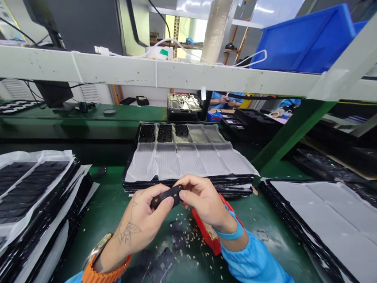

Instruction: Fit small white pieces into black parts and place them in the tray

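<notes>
A small, narrow black plastic part [168,197] with yellow spots near its ends is held up over the green bench. My left hand [143,215] is closed round it, thumb on the near face. At the part's right end, the thumb and fingers of my right hand [204,201] are pinched together on it; whether a tiny piece is also between them is hidden. Below my right wrist sits a red tray [206,236] with small beige bits inside. More beige bits lie scattered on the bench, beside thin dark flat pieces [162,266].
Stacked trays of black parts [20,187] stand at the left. A white-lined tray stack [189,161] is ahead, another stack [334,218] at the right. A white shelf beam [194,76] crosses above, with a blue bin [305,37]. A co-worker's hands [228,102] show beyond.
</notes>
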Action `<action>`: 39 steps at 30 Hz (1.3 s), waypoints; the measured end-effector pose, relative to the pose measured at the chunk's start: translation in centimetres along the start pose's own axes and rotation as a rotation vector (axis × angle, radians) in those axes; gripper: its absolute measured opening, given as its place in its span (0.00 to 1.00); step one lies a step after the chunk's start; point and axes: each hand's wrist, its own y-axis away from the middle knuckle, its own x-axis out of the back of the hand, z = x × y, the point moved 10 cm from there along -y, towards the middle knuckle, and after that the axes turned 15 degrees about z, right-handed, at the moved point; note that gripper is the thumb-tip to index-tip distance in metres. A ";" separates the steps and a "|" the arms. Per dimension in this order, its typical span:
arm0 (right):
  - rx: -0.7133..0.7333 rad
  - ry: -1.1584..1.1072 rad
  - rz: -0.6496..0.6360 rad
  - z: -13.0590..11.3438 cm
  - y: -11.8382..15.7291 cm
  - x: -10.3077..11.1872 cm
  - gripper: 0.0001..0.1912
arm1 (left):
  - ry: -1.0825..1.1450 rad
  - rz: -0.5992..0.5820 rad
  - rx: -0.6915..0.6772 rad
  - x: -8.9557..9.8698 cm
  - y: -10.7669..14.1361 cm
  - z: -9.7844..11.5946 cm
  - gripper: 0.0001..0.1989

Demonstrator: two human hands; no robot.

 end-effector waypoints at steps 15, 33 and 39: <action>0.105 0.012 0.300 0.1 -0.5 2.2 0.15 | 0.287 -0.066 0.209 -1.6 -0.2 -1.4 0.11; 0.125 0.245 0.256 -1.4 -1.5 4.3 0.15 | -0.432 0.525 0.261 10.8 -6.0 -9.4 0.25; 0.007 0.162 0.212 -1.8 -2.4 4.5 0.17 | -0.780 0.608 0.506 14.6 -9.4 -17.8 0.20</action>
